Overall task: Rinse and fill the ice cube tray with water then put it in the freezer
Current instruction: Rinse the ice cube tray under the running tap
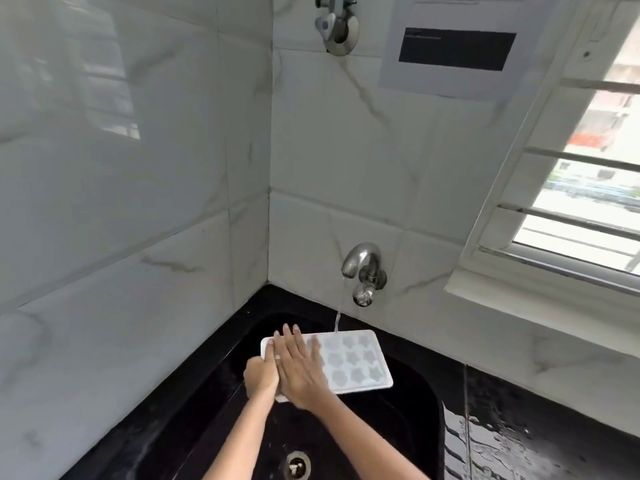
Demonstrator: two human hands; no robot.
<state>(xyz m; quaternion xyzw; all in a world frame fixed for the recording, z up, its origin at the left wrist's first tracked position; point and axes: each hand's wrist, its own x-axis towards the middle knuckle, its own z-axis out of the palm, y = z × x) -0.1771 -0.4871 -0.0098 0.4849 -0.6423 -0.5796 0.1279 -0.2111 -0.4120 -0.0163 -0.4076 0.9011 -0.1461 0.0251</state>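
So the sink (408, 427) is my landmark here. Over its left half, the left hand (260, 375) grips the near-left edge of the ice tray (353, 362), fingers curled round the rim. Just right of it the right hand (298, 367) lies flat on the tray's top, fingers (290, 336) straight and a bit spread, looks like rubbing the cups. The tray is held up above the sink, not resting in it, roughly level, star cups facing up. Above the sink's back rim the tap (360, 268) runs a thin stream (337, 317) onto the tray's far edge. I'd say keep the tray tilted a little so rinse water drains off, and sweep the palm across every cup, the right-side ones too. On the sink's right, the black tabletop (540, 434) is wet.
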